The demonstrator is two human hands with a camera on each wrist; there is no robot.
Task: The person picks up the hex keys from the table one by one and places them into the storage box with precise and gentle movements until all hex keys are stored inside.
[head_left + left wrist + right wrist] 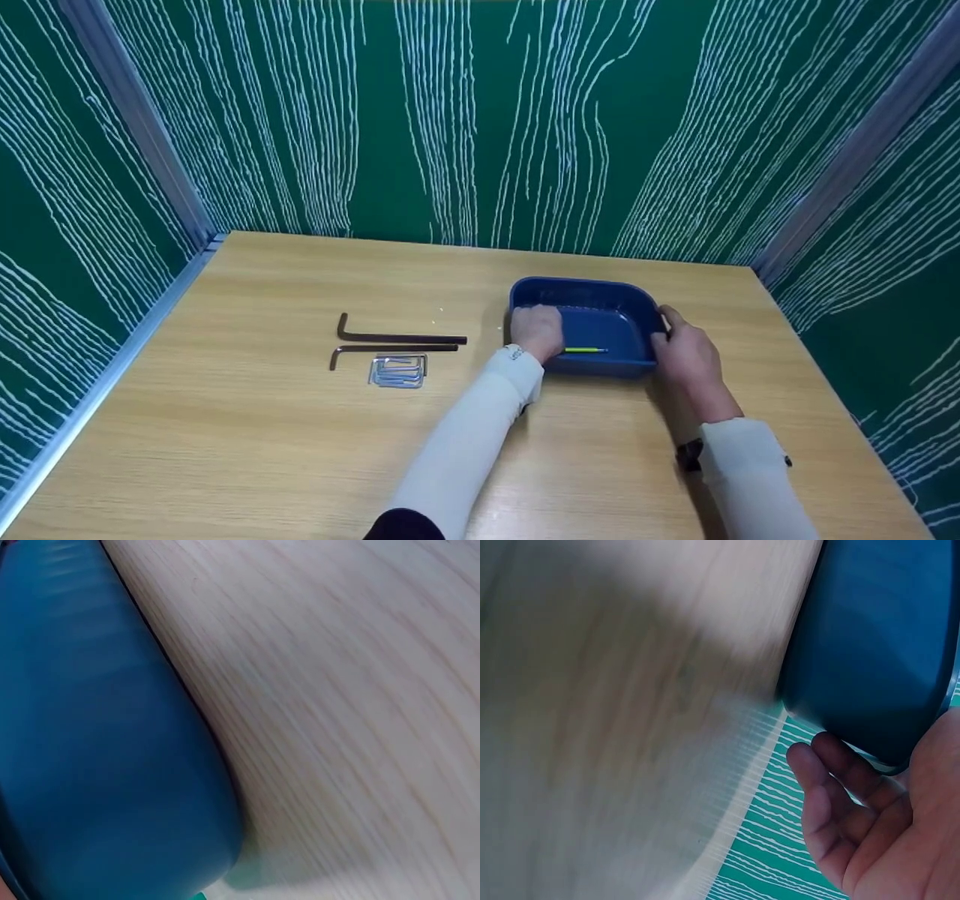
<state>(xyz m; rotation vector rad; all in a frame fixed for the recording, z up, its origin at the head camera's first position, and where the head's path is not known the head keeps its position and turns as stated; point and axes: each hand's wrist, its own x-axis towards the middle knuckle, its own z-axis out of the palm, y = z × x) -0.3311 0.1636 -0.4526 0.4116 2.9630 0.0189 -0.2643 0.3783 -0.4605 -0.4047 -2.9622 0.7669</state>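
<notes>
A dark blue rectangular box (609, 324) stands on the table, right of the middle. My left hand (537, 330) is inside its left end, fingers curled, on a slim yellow-green stick (585, 349) that juts out to the right along the box floor. The fingertips are hidden in the head view. At the box's right end my right hand (688, 358) grips the rim, thumb toward the inside. In the right wrist view the bent fingers (829, 787) lie outside the wall. The left wrist view shows the outer wall of the box (112, 727).
Left of the box lie a thick dark hex key (405, 339), a thinner one (405, 348) and a cluster of several silver L-shaped keys (398, 370). Green walls with white streaks (487, 135) border the wooden table (262, 450).
</notes>
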